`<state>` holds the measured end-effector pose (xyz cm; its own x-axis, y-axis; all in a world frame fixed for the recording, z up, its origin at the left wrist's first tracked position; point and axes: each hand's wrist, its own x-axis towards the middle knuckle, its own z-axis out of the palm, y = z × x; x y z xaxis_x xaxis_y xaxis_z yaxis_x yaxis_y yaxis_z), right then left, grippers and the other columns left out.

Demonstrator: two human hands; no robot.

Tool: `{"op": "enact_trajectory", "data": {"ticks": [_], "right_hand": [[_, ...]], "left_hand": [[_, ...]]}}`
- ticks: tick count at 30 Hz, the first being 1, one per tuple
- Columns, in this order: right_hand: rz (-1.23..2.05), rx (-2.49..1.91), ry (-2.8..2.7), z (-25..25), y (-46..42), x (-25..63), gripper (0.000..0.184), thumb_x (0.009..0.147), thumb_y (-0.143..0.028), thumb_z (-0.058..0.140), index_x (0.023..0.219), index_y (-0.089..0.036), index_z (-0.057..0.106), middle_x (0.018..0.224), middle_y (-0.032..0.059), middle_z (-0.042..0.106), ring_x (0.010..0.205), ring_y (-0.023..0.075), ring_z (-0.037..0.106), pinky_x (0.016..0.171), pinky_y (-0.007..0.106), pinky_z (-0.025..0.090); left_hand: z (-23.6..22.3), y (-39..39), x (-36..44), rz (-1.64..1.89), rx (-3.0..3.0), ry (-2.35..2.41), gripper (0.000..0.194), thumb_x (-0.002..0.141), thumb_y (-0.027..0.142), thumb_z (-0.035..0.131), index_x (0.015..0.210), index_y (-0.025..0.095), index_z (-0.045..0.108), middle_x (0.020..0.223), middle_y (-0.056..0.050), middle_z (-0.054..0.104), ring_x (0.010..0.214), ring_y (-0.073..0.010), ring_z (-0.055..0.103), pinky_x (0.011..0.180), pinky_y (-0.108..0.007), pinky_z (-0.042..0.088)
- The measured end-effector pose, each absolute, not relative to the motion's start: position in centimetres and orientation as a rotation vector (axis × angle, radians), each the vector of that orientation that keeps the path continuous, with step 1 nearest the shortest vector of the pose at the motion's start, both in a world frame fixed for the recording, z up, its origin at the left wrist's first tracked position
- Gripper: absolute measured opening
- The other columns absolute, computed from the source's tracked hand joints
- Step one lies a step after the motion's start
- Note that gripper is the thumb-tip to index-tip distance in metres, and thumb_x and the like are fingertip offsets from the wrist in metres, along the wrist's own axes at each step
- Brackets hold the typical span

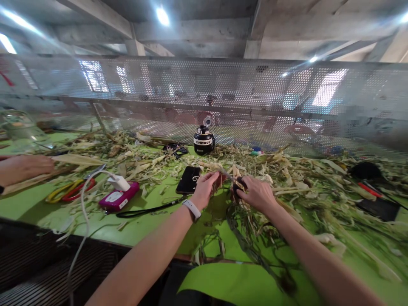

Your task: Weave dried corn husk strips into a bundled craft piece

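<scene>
My right hand [259, 194] is closed round the black handles of a pair of scissors [227, 173]. Their blades reach left, toward the fingers of my left hand [205, 189]. That left hand, with a pale watch band on its wrist, pinches a piece of dried husk [218, 182], partly hidden by the fingers. Cut dry leaf scraps [250, 216] lie under and around both hands. Close beside the left hand, a black phone [188, 179] rests on the green tabletop [153, 229].
A black bottle [204, 140] stands at the back before a perforated metal screen [191, 80]. On the left are a magenta power strip [119, 196] with a white charger, scissors with yellow and red handles [72, 190], and another person's hand [27, 170]. Husk scraps cover much of the table.
</scene>
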<state>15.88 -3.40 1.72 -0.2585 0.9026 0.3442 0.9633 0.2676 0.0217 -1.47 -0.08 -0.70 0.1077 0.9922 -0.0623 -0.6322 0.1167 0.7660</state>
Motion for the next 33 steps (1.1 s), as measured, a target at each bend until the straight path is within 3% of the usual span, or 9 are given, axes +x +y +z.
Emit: {"op": "enact_trajectory", "data": {"ticks": [7, 16, 26, 33], "right_hand": [[-0.299, -1.784, -2.237, 1.7, -3.2, 16.0, 0.021, 0.085, -0.035, 0.048, 0.091, -0.018, 0.059, 0.084, 0.0063, 0.069, 0.075, 0.0192, 0.063, 0.056, 0.025, 0.028], [-0.269, -1.683, -2.078, 1.2, -2.8, 16.5, 0.022, 0.078, -0.041, 0.054, 0.080, -0.020, 0.061, 0.075, 0.0039, 0.069, 0.067, 0.0188, 0.061, 0.055, 0.024, 0.029], [-0.203, -1.635, -2.126, 1.5, -3.0, 16.4, 0.023, 0.077, -0.042, 0.054, 0.080, -0.020, 0.060, 0.077, 0.0034, 0.068, 0.067, 0.0174, 0.060, 0.055, 0.024, 0.031], [-0.179, -1.760, -2.073, 1.4, -2.4, 16.9, 0.025, 0.079, -0.043, 0.052, 0.083, -0.020, 0.062, 0.077, 0.0045, 0.068, 0.069, 0.0189, 0.061, 0.055, 0.025, 0.029]], "left_hand": [[-0.2, -0.5, -1.6, 1.314, 0.652, 0.701, 0.021, 0.057, 0.025, 0.079, 0.067, 0.016, 0.062, 0.066, -0.002, 0.068, 0.070, -0.0150, 0.066, 0.071, -0.027, 0.049], [-0.4, -0.2, -1.9, 1.403, 0.812, 0.763, 0.036, 0.051, 0.028, 0.082, 0.079, 0.015, 0.063, 0.070, 0.001, 0.066, 0.067, -0.0098, 0.061, 0.071, -0.025, 0.048], [-1.3, 0.5, -2.3, 1.512, 0.972, 0.837, 0.043, 0.056, 0.028, 0.080, 0.093, 0.017, 0.062, 0.071, 0.002, 0.063, 0.070, -0.0113, 0.059, 0.073, -0.026, 0.046], [-0.8, 0.2, -2.1, 1.590, 1.011, 0.898, 0.025, 0.058, 0.031, 0.077, 0.072, 0.014, 0.065, 0.071, 0.000, 0.064, 0.069, -0.0112, 0.055, 0.070, -0.025, 0.042]]}}
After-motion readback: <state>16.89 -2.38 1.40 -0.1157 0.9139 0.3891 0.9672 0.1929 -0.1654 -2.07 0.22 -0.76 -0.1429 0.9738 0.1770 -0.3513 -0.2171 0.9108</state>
